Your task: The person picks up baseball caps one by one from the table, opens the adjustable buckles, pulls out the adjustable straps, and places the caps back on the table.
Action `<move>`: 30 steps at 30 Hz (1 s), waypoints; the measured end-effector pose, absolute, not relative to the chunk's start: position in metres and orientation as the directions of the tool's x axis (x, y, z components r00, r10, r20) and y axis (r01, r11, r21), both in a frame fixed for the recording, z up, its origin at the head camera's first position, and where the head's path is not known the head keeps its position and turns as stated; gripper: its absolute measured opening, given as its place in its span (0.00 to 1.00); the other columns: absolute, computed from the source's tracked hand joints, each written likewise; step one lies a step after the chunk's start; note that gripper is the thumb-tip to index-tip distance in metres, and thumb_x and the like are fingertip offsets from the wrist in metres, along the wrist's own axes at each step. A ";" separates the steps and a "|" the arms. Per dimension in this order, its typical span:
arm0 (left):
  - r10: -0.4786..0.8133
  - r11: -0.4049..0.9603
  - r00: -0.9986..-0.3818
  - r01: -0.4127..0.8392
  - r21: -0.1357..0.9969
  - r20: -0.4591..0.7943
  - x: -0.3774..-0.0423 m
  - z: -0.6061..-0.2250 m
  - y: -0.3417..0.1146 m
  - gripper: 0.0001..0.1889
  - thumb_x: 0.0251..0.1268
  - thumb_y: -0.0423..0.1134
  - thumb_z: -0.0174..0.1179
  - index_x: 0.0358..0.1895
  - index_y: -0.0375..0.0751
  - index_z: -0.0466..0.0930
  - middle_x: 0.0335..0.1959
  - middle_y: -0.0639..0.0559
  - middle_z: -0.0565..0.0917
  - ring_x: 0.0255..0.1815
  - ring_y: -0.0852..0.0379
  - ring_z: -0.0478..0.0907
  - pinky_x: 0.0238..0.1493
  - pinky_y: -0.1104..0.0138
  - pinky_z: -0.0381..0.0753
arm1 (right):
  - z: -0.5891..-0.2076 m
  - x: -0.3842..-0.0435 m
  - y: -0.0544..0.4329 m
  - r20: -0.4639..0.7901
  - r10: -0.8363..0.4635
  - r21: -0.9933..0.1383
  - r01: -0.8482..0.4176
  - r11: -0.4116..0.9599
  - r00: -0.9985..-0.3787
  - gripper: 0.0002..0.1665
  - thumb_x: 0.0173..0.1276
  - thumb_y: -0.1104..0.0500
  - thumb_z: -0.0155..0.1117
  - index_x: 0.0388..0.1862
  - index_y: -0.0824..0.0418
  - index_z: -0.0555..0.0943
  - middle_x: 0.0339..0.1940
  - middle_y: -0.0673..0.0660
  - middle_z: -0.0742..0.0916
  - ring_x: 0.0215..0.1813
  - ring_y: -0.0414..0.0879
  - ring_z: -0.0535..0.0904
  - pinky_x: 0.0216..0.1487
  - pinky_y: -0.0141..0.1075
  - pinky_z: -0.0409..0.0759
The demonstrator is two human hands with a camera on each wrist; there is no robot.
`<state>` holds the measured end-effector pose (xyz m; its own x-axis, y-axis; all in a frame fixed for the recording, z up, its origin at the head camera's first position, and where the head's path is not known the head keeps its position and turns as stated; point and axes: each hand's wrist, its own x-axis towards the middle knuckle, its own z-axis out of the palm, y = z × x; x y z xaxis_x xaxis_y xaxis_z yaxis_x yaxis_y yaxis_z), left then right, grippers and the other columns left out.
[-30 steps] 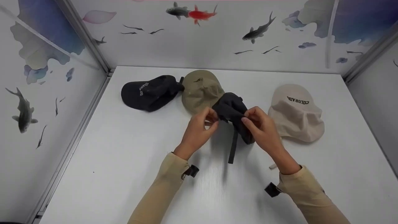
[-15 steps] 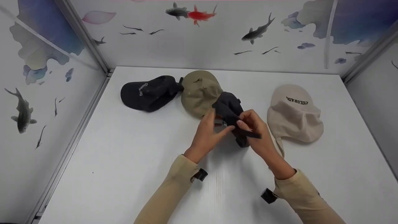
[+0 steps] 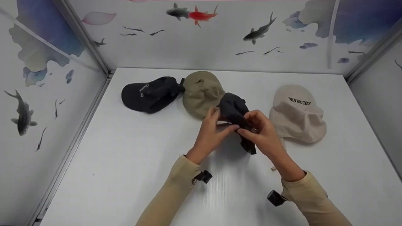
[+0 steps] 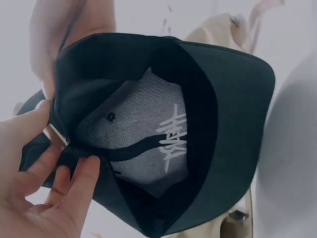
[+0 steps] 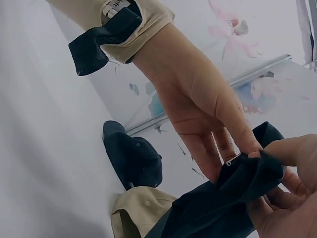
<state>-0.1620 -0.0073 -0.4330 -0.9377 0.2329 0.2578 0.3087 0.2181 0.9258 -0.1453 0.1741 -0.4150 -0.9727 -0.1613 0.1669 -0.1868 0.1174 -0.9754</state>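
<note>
Both hands hold a dark baseball cap (image 3: 230, 106) over the middle of the table, at its back strap. In the left wrist view its lining shows, with pale stitched lettering and the brim (image 4: 242, 99) pointing right. A small metal buckle (image 4: 57, 135) sits between the thumb and fingers of my left hand (image 3: 207, 136), which pinches the cap's back edge there. My right hand (image 3: 265, 135) pinches the strap end with thumb and fingers, close beside the left thumb. In the right wrist view the right hand (image 5: 292, 213) grips the bunched dark cloth.
An olive cap (image 3: 201, 91) lies just behind the held cap, partly overlapped by it. To its left lies a black cap (image 3: 154, 94) with white lettering. A beige cap (image 3: 298, 116) rests at the right. Printed panels (image 3: 201, 44) border the white table (image 3: 125, 175).
The loose strap hung down, then swung across toward the right hand; now it is gathered between the fingers of both hands. The left hand has moved right, closer to the right hand.
</note>
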 end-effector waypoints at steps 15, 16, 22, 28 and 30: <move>0.273 0.054 -0.944 0.209 0.976 0.187 -0.161 -0.430 -0.013 0.11 0.65 0.31 0.63 0.49 0.33 0.78 0.49 0.40 0.82 0.56 0.50 0.82 0.57 0.63 0.84 | -0.421 -0.146 0.175 0.181 -0.087 -0.977 -0.189 0.094 -0.980 0.14 0.61 0.76 0.67 0.44 0.74 0.74 0.35 0.44 0.88 0.42 0.38 0.84 0.44 0.27 0.84; 0.270 0.056 -0.945 0.206 0.977 0.184 -0.161 -0.430 -0.013 0.10 0.65 0.30 0.62 0.48 0.33 0.79 0.48 0.40 0.82 0.56 0.50 0.82 0.57 0.62 0.84 | -0.421 -0.146 0.175 0.182 -0.088 -0.977 -0.191 0.096 -0.979 0.14 0.61 0.76 0.67 0.44 0.74 0.74 0.35 0.43 0.88 0.42 0.38 0.84 0.44 0.27 0.83; 0.216 0.092 -0.960 0.203 0.975 0.180 -0.161 -0.432 -0.013 0.08 0.64 0.28 0.57 0.45 0.34 0.80 0.46 0.42 0.84 0.51 0.51 0.83 0.51 0.64 0.85 | -0.420 -0.144 0.176 0.155 -0.083 -0.981 -0.163 0.101 -0.984 0.14 0.61 0.75 0.67 0.43 0.73 0.75 0.34 0.43 0.88 0.41 0.39 0.83 0.43 0.28 0.83; 0.205 0.089 -0.959 0.215 0.973 0.193 -0.158 -0.430 -0.013 0.05 0.65 0.30 0.60 0.42 0.34 0.78 0.44 0.42 0.83 0.45 0.54 0.84 0.44 0.69 0.86 | -0.418 -0.144 0.176 0.155 -0.084 -0.978 -0.165 0.130 -0.984 0.12 0.62 0.74 0.67 0.43 0.71 0.76 0.34 0.47 0.87 0.41 0.39 0.83 0.44 0.28 0.83; 0.195 0.096 -0.960 0.224 0.970 0.203 -0.158 -0.429 -0.013 0.05 0.65 0.30 0.60 0.42 0.34 0.77 0.43 0.42 0.83 0.44 0.56 0.83 0.43 0.70 0.86 | -0.417 -0.145 0.176 0.155 -0.097 -0.975 -0.169 0.147 -0.983 0.10 0.64 0.71 0.67 0.43 0.70 0.77 0.34 0.49 0.86 0.40 0.40 0.81 0.43 0.27 0.82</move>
<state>-0.1575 -0.0125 -0.4289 -0.9596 0.1953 0.2027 0.2243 0.0960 0.9698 -0.1448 0.1761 -0.4174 -0.9831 -0.0973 0.1554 -0.1686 0.1471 -0.9746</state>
